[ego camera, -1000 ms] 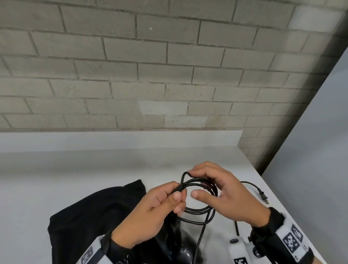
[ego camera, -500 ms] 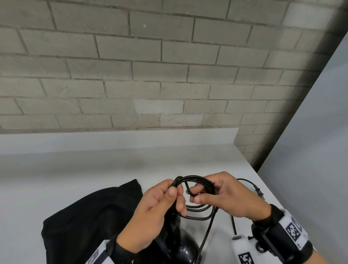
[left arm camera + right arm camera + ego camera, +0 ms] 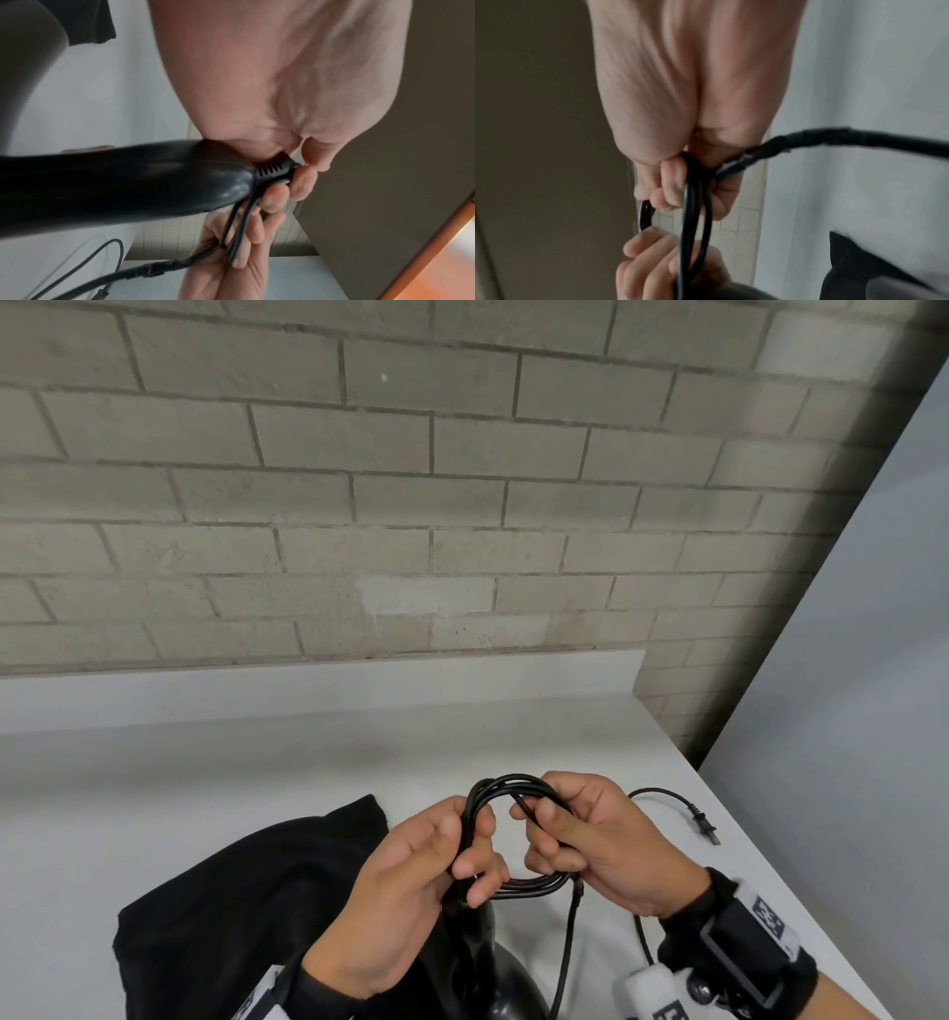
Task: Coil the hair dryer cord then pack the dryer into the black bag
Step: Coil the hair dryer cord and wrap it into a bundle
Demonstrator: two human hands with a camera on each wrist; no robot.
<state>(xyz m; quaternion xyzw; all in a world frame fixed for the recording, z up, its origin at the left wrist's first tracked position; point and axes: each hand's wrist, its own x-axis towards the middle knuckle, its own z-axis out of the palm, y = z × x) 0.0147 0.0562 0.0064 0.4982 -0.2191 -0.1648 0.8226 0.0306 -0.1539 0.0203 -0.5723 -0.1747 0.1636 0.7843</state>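
A black hair dryer (image 3: 493, 968) stands at the bottom centre, its handle (image 3: 115, 182) pointing up to my hands. Its black cord (image 3: 518, 785) forms a small coil of several loops held between both hands. My left hand (image 3: 436, 860) grips the coil's left side by the handle end, fingers curled round the strands (image 3: 282, 182). My right hand (image 3: 575, 829) grips the right side, fingers closed on the loops (image 3: 693, 192). The loose cord tail runs right to the plug (image 3: 706, 829) on the counter. The black bag (image 3: 246, 906) lies flat at the lower left, partly under the dryer.
The white counter (image 3: 257, 788) runs back to a low white ledge under a grey brick wall (image 3: 411, 505). A grey panel (image 3: 847, 711) stands beside the counter's right edge, close to the plug.
My hands have closed in on the coil, and the right hand now clasps its right side instead of hovering with fingers spread. The plug end lies farther right on the counter.
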